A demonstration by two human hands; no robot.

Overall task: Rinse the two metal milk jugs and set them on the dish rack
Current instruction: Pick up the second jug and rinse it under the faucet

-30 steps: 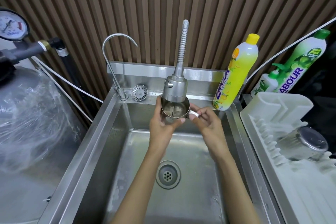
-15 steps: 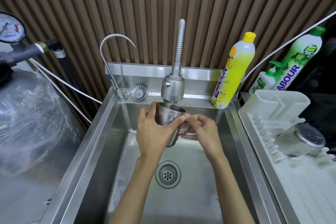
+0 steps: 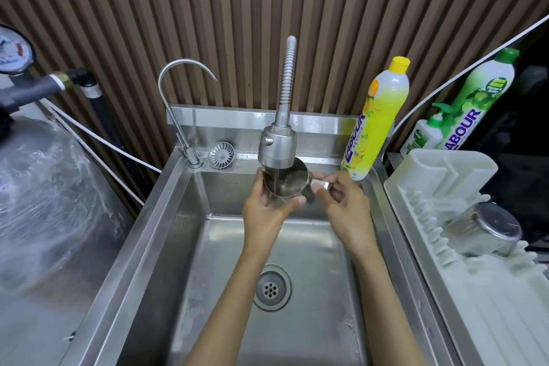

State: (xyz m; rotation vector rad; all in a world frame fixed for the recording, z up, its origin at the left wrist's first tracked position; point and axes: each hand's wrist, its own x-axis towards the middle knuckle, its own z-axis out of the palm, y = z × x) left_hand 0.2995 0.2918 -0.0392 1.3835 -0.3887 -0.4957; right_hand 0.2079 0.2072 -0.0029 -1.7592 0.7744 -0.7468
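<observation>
- Head view, far left, at nine o'clock of the sink (image 3: 166, 217): a plastic-wrapped tank (image 3: 44, 202) stands just beside the basin. Water thrown off the jug's rim could spatter that way if the jug is tipped hard under the stream.
- Left hand (image 3: 264, 211): it cups the body of the milk jug (image 3: 286, 184) from the seven o'clock side, fingers curled round the wall and thumb across the front. The steel looks wet, so I judge a slip the likeliest fault; the jug would drop into the basin toward the drain (image 3: 271, 287).
- Centre: the jug is held mouth-up, touching or nearly touching the spray head (image 3: 277, 147) of the flexible faucet, water running into it. Raised carelessly, its rim could knock the head and jolt the grip.
- Right hand (image 3: 341, 202): closed in a pinch on the jug's handle (image 3: 322, 186) at three o'clock of the jug. That is a thin hold; as the jug fills and grows heavier it may twist between the fingers.
- Right, at three o'clock of the sink: the second milk jug (image 3: 487, 230) already lies on its side on the dish rack (image 3: 445, 175). Set down carelessly, the rinsed one could strike it, or roll between the prongs.
- The yellow detergent bottle (image 3: 375, 119) at one o'clock stands near the carrying path; an elbow or the jug could topple it.
</observation>
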